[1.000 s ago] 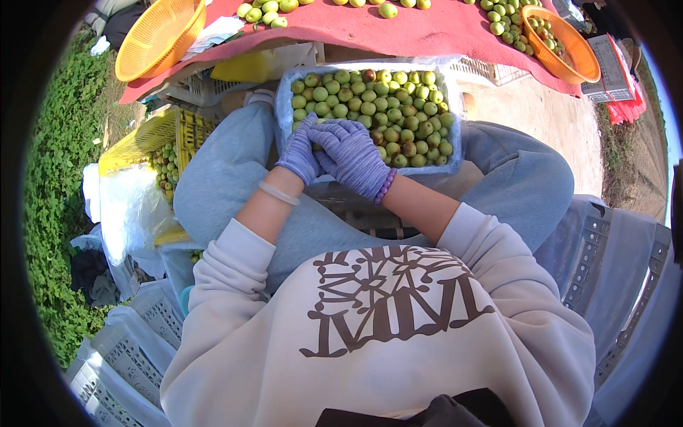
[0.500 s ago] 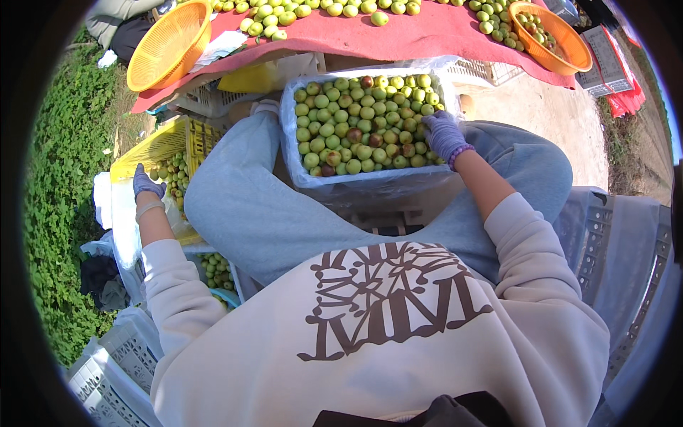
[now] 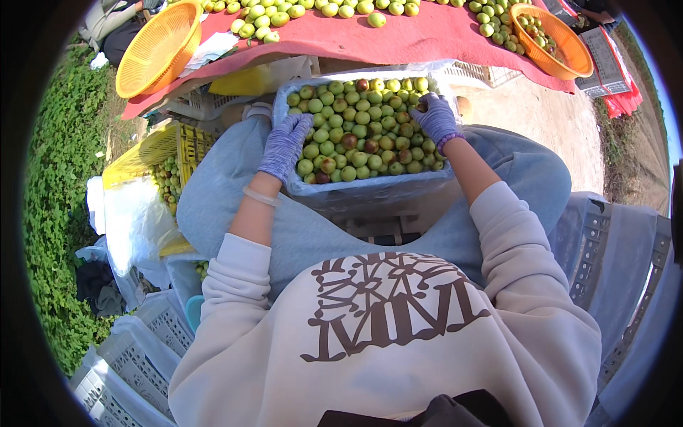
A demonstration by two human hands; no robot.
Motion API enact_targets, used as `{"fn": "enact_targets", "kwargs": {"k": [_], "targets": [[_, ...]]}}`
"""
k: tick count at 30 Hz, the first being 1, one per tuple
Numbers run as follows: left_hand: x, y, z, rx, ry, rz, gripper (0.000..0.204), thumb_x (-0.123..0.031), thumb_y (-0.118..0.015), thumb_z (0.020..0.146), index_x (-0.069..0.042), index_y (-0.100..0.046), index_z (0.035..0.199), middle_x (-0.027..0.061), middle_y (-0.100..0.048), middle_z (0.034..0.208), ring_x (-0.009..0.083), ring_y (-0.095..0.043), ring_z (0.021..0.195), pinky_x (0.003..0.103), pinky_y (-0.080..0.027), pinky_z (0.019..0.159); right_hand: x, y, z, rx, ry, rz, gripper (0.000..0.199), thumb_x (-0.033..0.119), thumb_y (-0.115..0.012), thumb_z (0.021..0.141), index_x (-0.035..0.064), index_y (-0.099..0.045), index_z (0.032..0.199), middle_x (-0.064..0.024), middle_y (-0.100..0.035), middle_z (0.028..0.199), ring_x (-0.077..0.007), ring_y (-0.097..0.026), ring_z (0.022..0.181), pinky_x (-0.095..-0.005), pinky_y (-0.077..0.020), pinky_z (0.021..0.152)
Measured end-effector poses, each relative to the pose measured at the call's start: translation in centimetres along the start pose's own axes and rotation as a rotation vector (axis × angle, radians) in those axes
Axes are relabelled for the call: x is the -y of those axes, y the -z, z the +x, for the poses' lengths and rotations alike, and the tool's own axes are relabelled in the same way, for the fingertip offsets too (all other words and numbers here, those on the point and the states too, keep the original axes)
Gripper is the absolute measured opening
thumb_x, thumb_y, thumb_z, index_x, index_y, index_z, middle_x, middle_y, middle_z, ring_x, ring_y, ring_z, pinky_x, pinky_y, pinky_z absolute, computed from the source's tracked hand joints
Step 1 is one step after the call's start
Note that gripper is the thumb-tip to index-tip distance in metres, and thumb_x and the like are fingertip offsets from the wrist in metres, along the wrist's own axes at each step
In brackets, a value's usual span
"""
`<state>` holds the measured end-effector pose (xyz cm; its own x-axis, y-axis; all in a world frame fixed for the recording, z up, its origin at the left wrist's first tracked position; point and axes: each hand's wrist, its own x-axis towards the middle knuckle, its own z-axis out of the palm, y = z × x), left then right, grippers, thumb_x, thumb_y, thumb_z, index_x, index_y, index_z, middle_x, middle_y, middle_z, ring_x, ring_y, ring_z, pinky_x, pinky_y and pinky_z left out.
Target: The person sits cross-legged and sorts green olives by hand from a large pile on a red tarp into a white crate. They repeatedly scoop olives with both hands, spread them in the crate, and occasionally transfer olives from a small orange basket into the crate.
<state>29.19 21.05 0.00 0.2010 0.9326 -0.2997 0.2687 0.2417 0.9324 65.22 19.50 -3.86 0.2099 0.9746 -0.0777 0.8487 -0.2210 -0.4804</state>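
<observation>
Two gloved hands, left hand [image 3: 283,146], right hand [image 3: 435,117], flanking fruit box [image 3: 370,186]

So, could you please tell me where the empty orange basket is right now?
In the head view the empty orange basket sits at the upper left, on the left end of the red cloth, beyond the yellow crate and left of the loose green fruit.
</observation>
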Motion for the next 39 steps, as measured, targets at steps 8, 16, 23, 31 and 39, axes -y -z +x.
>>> {"fn": "enact_targets", "kwargs": {"k": [8,16,23,31,39], "targets": [[1.9,-0.7,0.5,0.024,-0.04,0.228,0.026,-0.022,-0.06,0.098,-0.002,-0.066,0.113,0.0093,-0.071,0.102,0.0147,-0.063,0.091,0.03,-0.051,0.085,1.4,-1.0,1.1,0.103,0.012,-0.044,0.04,0.034,-0.073,0.085,0.0035,-0.062,0.109,-0.0224,-0.059,0.112,-0.0382,-0.062,0.102,-0.0447,-0.0512,0.09],[2.1,-1.6,0.6,0.067,-0.018,0.267,0.027,-0.024,-0.059,0.098,-0.002,-0.066,0.113,0.0108,-0.07,0.104,0.0186,-0.064,0.095,0.031,-0.05,0.088,-0.2,-1.3,1.8,0.111,0.109,-0.027,0.026,0.026,-0.067,0.089,0.0085,-0.063,0.108,-0.0234,-0.06,0.11,-0.0409,-0.063,0.097,-0.0462,-0.0512,0.088],[2.4,-1.6,0.6,0.085,-0.012,0.324,0.032,-0.03,-0.058,0.099,-0.005,-0.065,0.118,0.0173,-0.069,0.11,0.0297,-0.066,0.102,0.036,-0.05,0.091,-0.4,-0.7,2.8,0.084,0.055,-0.087,0.031,0.028,-0.07,0.087,0.0066,-0.066,0.109,-0.0177,-0.065,0.104,-0.0354,-0.065,0.093,-0.0428,-0.0523,0.082],[2.5,-1.8,0.7,0.095,-0.017,0.354,0.028,-0.025,-0.059,0.098,-0.003,-0.066,0.114,0.0135,-0.07,0.107,0.0219,-0.065,0.099,0.032,-0.05,0.09,-2.7,0.1,7.4,0.028,0.063,-0.154,0.04,0.031,-0.073,0.084,0.0118,-0.064,0.117,-0.0146,-0.068,0.11,-0.0318,-0.065,0.103,-0.0403,-0.05,0.093],[2.0,-2.3,0.6,0.103,-0.004,0.33,0.029,-0.027,-0.06,0.098,-0.005,-0.067,0.114,0.0185,-0.069,0.108,0.0307,-0.066,0.1,0.037,-0.051,0.09,-4.8,0.0,7.6,0.123,-0.043,0.351,0.042,0.01,-0.081,0.076,0.0056,-0.061,0.112,-0.0097,-0.068,0.107,-0.0204,-0.064,0.094,-0.0329,-0.0539,0.085]]}}
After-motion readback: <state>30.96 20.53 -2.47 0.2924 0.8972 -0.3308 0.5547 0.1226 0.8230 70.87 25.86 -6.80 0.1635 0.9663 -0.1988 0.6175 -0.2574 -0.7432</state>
